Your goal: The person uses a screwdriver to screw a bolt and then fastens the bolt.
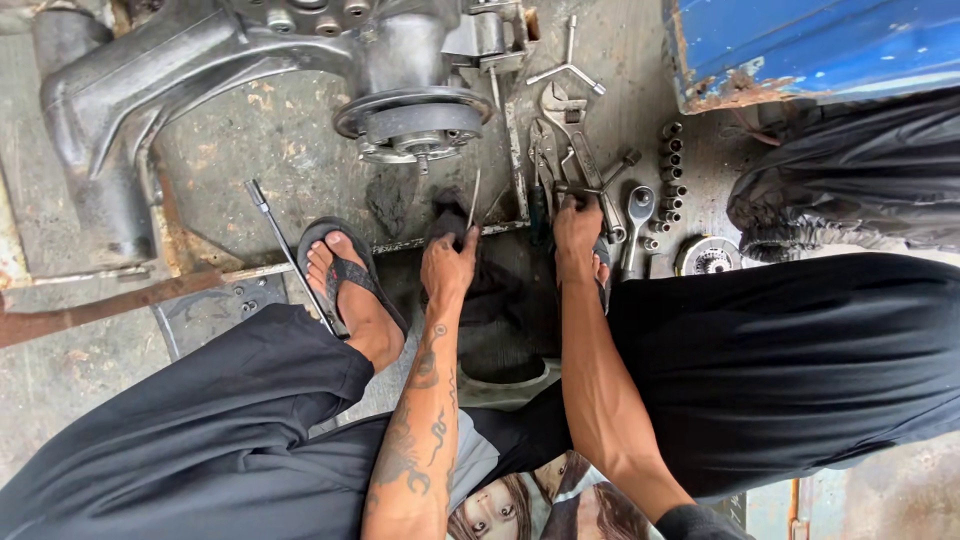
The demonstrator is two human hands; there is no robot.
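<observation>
Left hand (447, 262) at frame centre, fingers pinched round thin metal rod (474, 203) standing upright above dark rag (447, 222). Right hand (577, 228) just right of it, fingers curled onto handles in tool pile (572, 160); exact tool gripped cannot tell. Ratchet (637, 215) and socket row (671, 170) right of pile. Grey engine housing (300, 60) across upper left. Sandalled foot (345, 285) left of centre.

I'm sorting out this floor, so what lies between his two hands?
In the head view, a dark rag and a thin metal bar lie between the left hand and the right hand.
</observation>
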